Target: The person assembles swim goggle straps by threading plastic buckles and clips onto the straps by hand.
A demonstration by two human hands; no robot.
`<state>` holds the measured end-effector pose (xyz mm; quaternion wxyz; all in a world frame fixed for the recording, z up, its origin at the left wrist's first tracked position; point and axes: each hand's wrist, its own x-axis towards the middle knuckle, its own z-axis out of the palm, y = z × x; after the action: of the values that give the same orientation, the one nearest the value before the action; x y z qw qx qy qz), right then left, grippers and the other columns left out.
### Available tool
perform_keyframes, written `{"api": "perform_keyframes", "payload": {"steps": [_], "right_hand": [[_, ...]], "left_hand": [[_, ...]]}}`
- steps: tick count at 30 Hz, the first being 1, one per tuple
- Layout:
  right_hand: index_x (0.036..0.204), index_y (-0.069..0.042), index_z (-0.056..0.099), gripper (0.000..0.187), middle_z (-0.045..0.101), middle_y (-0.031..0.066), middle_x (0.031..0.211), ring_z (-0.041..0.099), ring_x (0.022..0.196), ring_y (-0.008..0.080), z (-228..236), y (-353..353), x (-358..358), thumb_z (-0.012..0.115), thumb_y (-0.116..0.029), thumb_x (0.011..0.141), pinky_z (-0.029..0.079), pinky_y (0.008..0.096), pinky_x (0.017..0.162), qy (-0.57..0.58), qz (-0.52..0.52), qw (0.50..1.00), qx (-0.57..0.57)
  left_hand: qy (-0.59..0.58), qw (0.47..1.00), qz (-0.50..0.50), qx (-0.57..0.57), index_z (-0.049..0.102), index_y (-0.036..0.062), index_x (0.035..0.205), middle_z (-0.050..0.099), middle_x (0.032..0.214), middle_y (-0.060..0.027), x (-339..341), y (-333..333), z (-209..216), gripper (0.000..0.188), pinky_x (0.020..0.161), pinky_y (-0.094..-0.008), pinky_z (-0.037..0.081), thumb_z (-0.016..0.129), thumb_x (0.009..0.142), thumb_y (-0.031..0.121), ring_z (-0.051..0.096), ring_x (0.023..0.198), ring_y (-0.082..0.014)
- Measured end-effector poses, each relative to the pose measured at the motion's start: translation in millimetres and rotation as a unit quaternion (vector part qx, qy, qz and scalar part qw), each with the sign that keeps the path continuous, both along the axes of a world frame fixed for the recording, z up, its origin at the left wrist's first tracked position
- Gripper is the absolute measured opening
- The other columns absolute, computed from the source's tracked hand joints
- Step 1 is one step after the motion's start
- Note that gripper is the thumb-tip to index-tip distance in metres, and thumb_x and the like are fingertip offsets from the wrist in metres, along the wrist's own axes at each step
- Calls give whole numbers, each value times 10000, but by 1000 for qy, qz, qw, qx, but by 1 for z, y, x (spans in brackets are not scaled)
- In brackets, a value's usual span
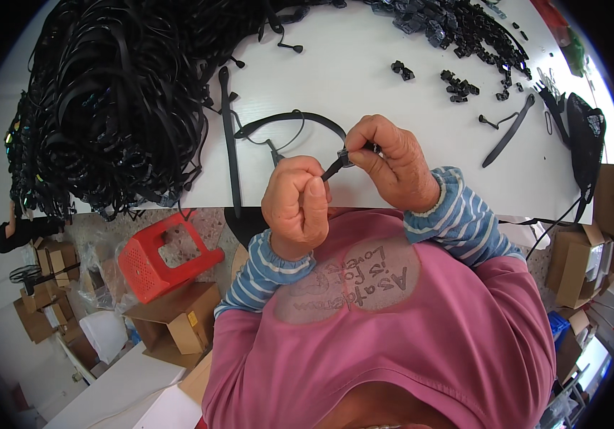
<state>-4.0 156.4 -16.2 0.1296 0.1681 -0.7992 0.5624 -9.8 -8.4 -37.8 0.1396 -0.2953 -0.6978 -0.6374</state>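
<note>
Above the near edge of the table, my left hand (296, 204) is closed, pinching the end of a thin black strap (296, 116). My right hand (396, 161) is just to its right, thumb and forefinger closed on a small dark buckle (345, 158) on that strap. The short stretch between the two hands is tilted. Beyond them the strap curves left in an arc over the white tabletop, with a thin cord loop beside it. My fingers partly cover the buckle, so its details are hidden.
A large heap of black straps (117, 107) covers the table's left side, with one straight strap (228, 143) beside it. Loose black buckles (460, 87) and a bigger pile (457, 28) sit far right. A black pouch (584, 139) hangs near the right edge. A red stool (167, 254) stands below.
</note>
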Motion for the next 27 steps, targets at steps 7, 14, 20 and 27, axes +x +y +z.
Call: {"api": "perform_keyframes", "payload": {"steps": [7,14,20,27], "right_hand": [[842,-32,478,116,530,82,722,517,623,208,-1,3,-1,532,30,761,421,278,579,-27,19,999,-28],[842,-28,471,105,506,68,702,487,610,154,0,7,-1,519,35,773,410,259,568,-44,35,997,-56],[845,-29,473,98,502,55,691,470,611,141,0,5,-2,523,24,780,398,249,569,-61,22,996,-55],[842,-33,474,92,490,52,686,448,600,137,-3,3,-4,530,6,781,390,250,563,-69,18,994,-83]], "left_hand": [[43,998,27,-22,452,4,752,533,774,-107,0,1,-4,104,442,-206,377,459,849,41,465,489,-91],[-14,999,-10,44,430,-5,762,502,847,-127,-2,2,-4,147,435,-197,364,415,882,80,426,479,-76],[-88,984,-61,144,450,-17,800,499,871,-107,-7,1,-5,112,461,-192,370,397,881,40,446,528,-73],[-234,945,-78,215,462,12,795,521,868,-100,-11,1,-2,130,492,-210,359,406,888,83,402,541,-81]]}}
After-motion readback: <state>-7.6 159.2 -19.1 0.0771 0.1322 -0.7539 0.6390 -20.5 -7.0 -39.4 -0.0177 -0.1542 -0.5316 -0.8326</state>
